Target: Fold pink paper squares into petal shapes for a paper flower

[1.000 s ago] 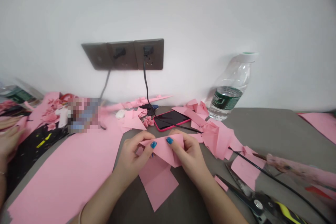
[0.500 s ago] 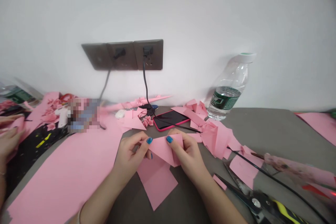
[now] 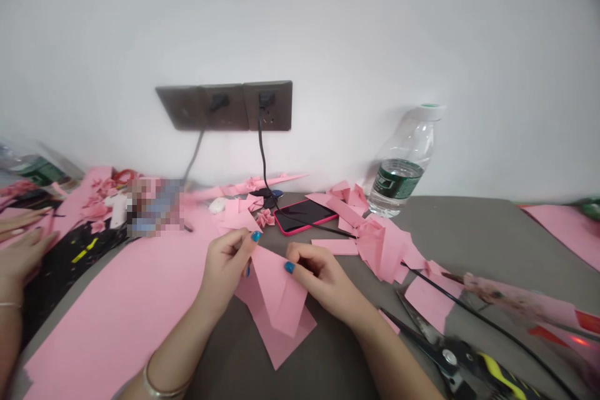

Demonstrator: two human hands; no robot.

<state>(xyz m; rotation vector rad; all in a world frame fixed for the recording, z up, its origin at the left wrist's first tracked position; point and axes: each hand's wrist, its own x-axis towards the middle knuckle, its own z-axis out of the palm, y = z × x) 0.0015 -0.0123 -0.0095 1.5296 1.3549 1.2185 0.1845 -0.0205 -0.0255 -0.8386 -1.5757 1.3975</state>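
A folded piece of pink paper [image 3: 276, 294] hangs between my two hands above the table. My left hand [image 3: 229, 262] pinches its upper left corner between thumb and fingers. At the right edge, my right hand [image 3: 319, 272] has closed its thumb and forefinger on the same paper. Creases run down the sheet, and its lower end points toward me. Beneath it, a flat square of pink paper [image 3: 276, 353] rests on the table, partly covered. Just beyond my hands is a phone in a pink case [image 3: 304, 217] with a black cable across it.
Scissors [image 3: 440, 350] and a pink glue gun [image 3: 520, 297] lie on the right. A water bottle [image 3: 396, 178] leans by the wall near crumpled pink paper [image 3: 382, 244]. A large pink sheet [image 3: 140, 300] covers the left. Another person's hands [image 3: 28, 244] work at far left.
The folded paper has turned, so its lower end now hangs down toward me. My right hand has shifted slightly left and down along its edge. The view has tilted slightly.
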